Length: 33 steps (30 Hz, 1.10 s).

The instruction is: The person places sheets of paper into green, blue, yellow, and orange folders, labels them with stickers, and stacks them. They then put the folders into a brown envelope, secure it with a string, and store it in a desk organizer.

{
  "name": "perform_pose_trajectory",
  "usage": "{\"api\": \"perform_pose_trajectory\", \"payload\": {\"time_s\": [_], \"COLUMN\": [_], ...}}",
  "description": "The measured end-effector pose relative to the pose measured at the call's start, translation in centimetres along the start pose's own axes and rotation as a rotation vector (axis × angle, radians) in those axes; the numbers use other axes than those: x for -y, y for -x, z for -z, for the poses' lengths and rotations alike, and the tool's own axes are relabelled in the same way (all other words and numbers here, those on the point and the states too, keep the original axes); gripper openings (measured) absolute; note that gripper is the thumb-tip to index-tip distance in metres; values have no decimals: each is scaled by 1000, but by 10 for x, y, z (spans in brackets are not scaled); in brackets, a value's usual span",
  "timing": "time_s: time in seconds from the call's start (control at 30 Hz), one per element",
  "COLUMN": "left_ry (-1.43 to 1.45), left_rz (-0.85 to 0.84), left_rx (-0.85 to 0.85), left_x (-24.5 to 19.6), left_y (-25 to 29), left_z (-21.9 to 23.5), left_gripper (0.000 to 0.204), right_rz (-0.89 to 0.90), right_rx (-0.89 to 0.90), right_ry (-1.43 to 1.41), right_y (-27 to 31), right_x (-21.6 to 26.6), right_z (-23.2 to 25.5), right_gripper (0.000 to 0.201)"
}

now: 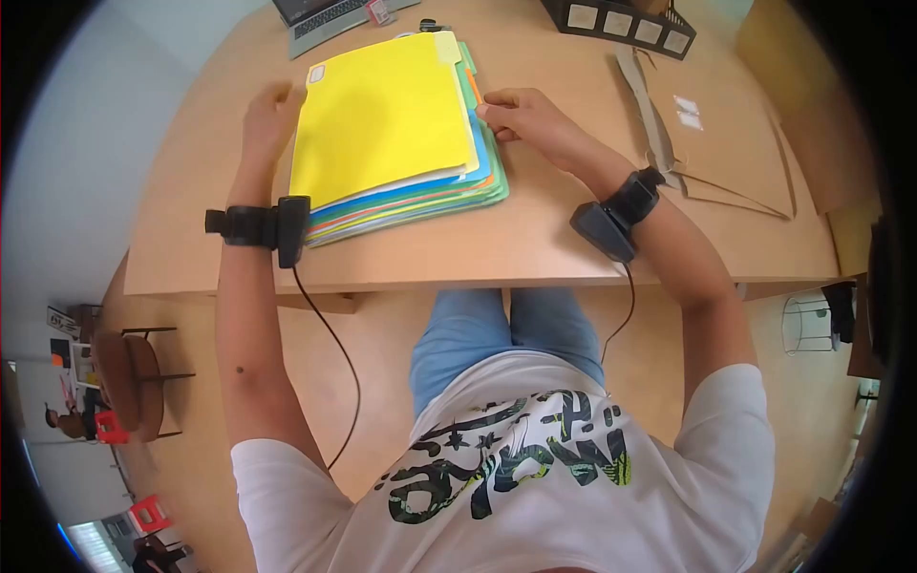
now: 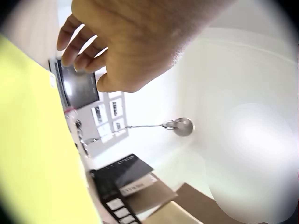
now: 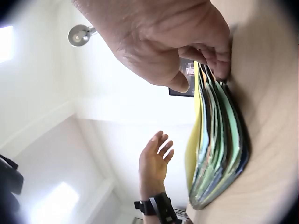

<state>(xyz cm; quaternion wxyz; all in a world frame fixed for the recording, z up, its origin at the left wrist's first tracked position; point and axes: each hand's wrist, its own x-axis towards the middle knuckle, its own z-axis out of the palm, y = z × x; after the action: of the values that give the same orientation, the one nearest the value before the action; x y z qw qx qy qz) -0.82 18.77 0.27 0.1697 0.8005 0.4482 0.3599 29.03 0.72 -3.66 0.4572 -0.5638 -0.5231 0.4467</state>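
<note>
A thick stack of coloured folders (image 1: 420, 202) lies on the table, with a yellow folder (image 1: 382, 119) on top and blue, green and orange edges showing beneath. My left hand (image 1: 272, 119) is beside the stack's left edge; in the left wrist view its fingers (image 2: 86, 46) are loosely bent with nothing between them. At the right edge is my right hand (image 1: 535, 119). In the right wrist view its fingers (image 3: 223, 60) reach down against the stack's side, while the thumb (image 3: 180, 84) points out near the yellow folder's top.
A laptop (image 1: 330, 29) stands at the back left. A black file holder (image 1: 621, 27) with white labels is at the back right. Brown paper envelopes (image 1: 716, 143) lie on the right. Behind the stack is a black clip (image 1: 432, 26). Cables hang from both wrist cameras.
</note>
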Motion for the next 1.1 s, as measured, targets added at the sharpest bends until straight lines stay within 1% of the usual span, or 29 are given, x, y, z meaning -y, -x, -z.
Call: {"api": "perform_pose_trajectory", "payload": {"time_s": [0.03,0.1,0.13,0.17,0.27,0.37,0.47,0.57,0.67,0.77,0.87,0.97,1.07,1.1], "left_ry": [-149,-199,-219,-212,-126,-92,-63,-29,-113,-123,-86,505,739,769], "left_rz": [38,233,330,320,302,461,516,487,495,401,430,647,737,665], "left_rx": [46,213,295,216,232,335,292,260,332,337,332,368,463,414], "left_x": [4,13,5,-3,3,0,-17,-8,-10,-15,-30,-44,-41,-40], "left_y": [5,18,27,34,37,32,36,32,25,23,20,22,23,26], "left_z": [6,10,11,9,9,10,6,2,8,11,20,23,22,24], "left_gripper": [46,49,51,51,48,47,43,43,44,43,40,38,41,42], "right_rz": [2,6,7,4,36,65,107,121,187,202,199,128,92,94], "right_rx": [-20,-46,-53,-59,-78,-82,-48,-92,-166,-170,-181,-127,-115,-101], "right_ry": [32,52,37,23,-25,-46,-35,172,182,196,225,307,305,234], "right_y": [0,1,1,1,1,-2,-3,1,-8,-14,-12,1,7,8], "right_x": [0,1,0,-2,-7,-14,-17,-12,-24,-33,-32,-15,-8,-4], "right_z": [-3,-7,-9,-9,-16,-17,-15,-15,-16,-13,-13,-11,-10,-11], "right_gripper": [44,46,46,47,48,49,47,44,39,41,41,37,43,46]}}
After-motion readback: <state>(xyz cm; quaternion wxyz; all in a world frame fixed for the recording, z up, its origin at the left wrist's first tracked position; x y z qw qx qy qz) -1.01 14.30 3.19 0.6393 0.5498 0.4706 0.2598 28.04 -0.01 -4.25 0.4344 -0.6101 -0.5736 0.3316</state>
